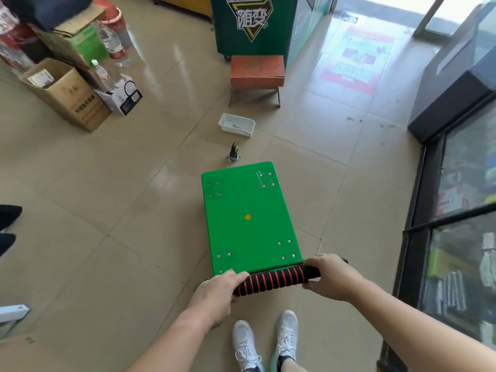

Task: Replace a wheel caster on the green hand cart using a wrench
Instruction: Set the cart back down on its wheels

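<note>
The green hand cart (pixel 247 216) stands on the tiled floor in front of me, its flat deck facing up with bolt holes near the corners. Its handle (pixel 273 279) has a black foam grip with red stripes. My left hand (pixel 220 288) grips the handle's left end and my right hand (pixel 326 275) grips its right end. A loose wheel caster (pixel 233 153) stands on the floor just beyond the cart's far edge. Farther off, a white plastic basket (pixel 236 125) holds a wrench (pixel 235 126).
A small red-brown stool (pixel 256 73) and a green display stand (pixel 252 22) are behind the basket. Cardboard boxes (pixel 67 92) and water bottles (pixel 112 41) sit at the left. Glass cabinets (pixel 456 237) line the right side. My white shoes (pixel 265 342) are below the handle.
</note>
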{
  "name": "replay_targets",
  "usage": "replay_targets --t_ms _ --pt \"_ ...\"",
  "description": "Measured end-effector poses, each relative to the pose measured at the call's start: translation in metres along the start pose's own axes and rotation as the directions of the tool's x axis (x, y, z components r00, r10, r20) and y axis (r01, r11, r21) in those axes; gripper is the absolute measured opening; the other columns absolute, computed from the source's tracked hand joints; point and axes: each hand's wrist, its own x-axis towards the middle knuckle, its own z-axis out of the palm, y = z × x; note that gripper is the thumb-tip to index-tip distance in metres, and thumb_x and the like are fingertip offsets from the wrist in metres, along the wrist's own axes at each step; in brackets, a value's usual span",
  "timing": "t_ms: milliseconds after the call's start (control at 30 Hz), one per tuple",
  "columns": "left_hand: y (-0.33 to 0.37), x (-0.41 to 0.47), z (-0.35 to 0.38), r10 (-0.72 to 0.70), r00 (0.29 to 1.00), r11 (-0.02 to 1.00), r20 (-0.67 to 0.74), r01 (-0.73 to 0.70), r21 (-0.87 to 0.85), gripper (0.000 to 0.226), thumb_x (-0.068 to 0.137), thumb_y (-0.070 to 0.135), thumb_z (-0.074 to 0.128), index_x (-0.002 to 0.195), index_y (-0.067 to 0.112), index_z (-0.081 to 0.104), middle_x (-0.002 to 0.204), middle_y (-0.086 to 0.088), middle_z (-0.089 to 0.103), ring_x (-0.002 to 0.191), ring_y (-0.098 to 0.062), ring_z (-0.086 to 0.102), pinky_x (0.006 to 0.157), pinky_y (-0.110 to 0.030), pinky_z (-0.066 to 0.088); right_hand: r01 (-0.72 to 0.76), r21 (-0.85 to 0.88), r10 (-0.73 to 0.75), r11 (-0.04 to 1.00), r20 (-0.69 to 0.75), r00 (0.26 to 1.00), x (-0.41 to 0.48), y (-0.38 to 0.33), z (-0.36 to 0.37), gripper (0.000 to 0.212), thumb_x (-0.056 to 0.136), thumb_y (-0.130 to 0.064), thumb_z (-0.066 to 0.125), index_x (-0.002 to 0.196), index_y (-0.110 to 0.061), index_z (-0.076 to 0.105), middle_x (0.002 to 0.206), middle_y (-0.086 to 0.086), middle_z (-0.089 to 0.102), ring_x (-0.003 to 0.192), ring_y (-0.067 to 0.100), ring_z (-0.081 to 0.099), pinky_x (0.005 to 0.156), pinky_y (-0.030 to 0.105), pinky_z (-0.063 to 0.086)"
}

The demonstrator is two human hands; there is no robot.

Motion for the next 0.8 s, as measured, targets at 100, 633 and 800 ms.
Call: replay_targets --t_ms 100,633,800 --pt "-0.005 -0.002 0.000 0.016 0.999 1.000 0.031 -0.016 0.009 0.078 0.097 -0.004 0.048 0.157 0.043 0.031 0.148 0.016 0.048 0.133 -0.015 0.053 0.107 -0.031 0.044 -0.008 0.048 0.008 0.999 0.016 1.000 -0.002 0.001 0.007 0.032 0.077 -0.048 0.075 0.103 -0.032 0.070 0.091 -0.010 0.068 0.090 0.012 0.062 0.075 0.029 0.045" --pt "-0.052 0.023 -0.018 0.069 0.996 0.996 0.053 -0.071 0.045 0.084 0.091 -0.007 0.051 0.154 0.047 0.035 0.135 0.019 0.055 0.125 -0.011 0.051 0.107 -0.027 0.042 -0.086 0.275 0.120 0.958 -0.109 0.987 -0.017 -0.026 0.061 0.033 0.082 -0.040 0.064 0.114 -0.038 0.054 0.104 -0.020 0.061 0.099 0.017 0.052 0.090 0.035 0.042" --pt "-0.061 0.061 -0.035 0.057 0.998 0.998 0.018 -0.058 0.019 0.097 0.084 -0.018 0.049 0.154 0.048 0.037 0.143 0.020 0.055 0.131 -0.010 0.052 0.119 -0.031 0.035 -0.093 0.225 0.126 0.970 -0.139 0.982 0.012 -0.025 0.036 0.030 0.091 -0.033 0.061 0.121 -0.036 0.055 0.112 -0.011 0.062 0.104 0.023 0.050 0.095 0.034 0.036"
